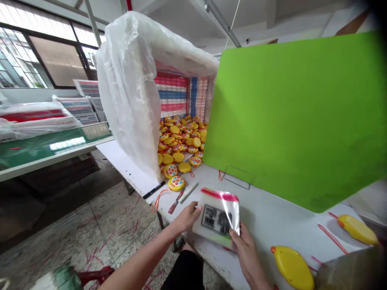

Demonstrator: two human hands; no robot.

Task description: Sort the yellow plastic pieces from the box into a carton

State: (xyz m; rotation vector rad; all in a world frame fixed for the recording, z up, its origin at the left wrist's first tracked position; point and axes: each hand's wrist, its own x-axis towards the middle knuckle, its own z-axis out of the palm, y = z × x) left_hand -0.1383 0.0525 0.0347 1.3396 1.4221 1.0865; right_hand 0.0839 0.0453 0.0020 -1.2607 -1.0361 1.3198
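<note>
Clear plastic forms the flat bag [216, 219] before us, with a pink strip along its far edge and a dark printed panel on its face. It is at the near edge of the white surface [264, 229]; we cannot tell whether it rests there or is lifted, or whether it is 1 bag or several. Our left hand [189, 217] has its grip clamped on the left edge. Our right hand [246, 243] has its grip clamped on the lower right side, thumb on top.

We would do well to pinch lightly at both sides, so the film stays flat and uncreased. Glare hides part of it, so touch may find the edges better than sight.

Just beyond the left hand lie a red-handled tool [175, 202] and a white stick [189, 193]; we should beware of brushing them. Behind them, yellow button toys [176, 183] spill from a plastic-wrapped container [127, 92]. A large green board [290, 121] blocks the view ahead, a thin wire frame [238, 177] at its foot. To the right, 2 yellow pieces [293, 268] limit elbow room.
</note>
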